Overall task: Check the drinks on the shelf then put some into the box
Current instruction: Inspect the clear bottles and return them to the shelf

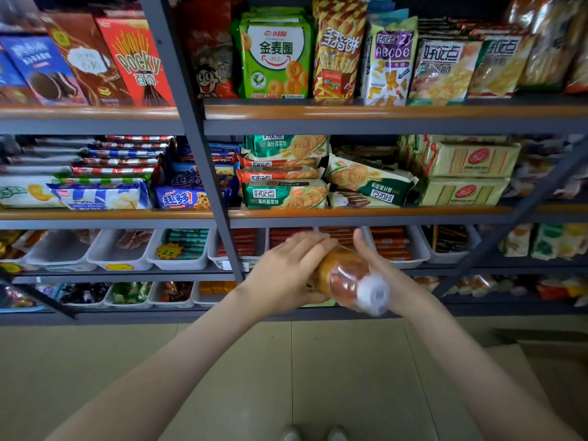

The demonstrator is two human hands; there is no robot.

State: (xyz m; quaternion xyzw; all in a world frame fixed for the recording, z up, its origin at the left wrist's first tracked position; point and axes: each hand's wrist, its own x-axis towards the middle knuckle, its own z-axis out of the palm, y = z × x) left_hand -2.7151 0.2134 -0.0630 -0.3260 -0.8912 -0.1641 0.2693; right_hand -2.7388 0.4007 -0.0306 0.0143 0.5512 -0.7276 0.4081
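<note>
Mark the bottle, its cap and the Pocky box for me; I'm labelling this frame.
bottle (pixel 339 275), head view, on its orange body between the hands.
cap (pixel 374 293), head view, on the white top.
Pocky box (pixel 135 60), head view, on the red front.

I'm getting even, fairly bright overhead light on the shelves (pixel 350 113), dimmer in the lower rows, wide-angle bending at the edges, and motion blur smearing the bottle (pixel 350 278) and right-hand packets.

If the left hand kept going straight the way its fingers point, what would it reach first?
Probably the white bin of red packets just beyond the left hand holding the bottle; depth is unclear.
</note>
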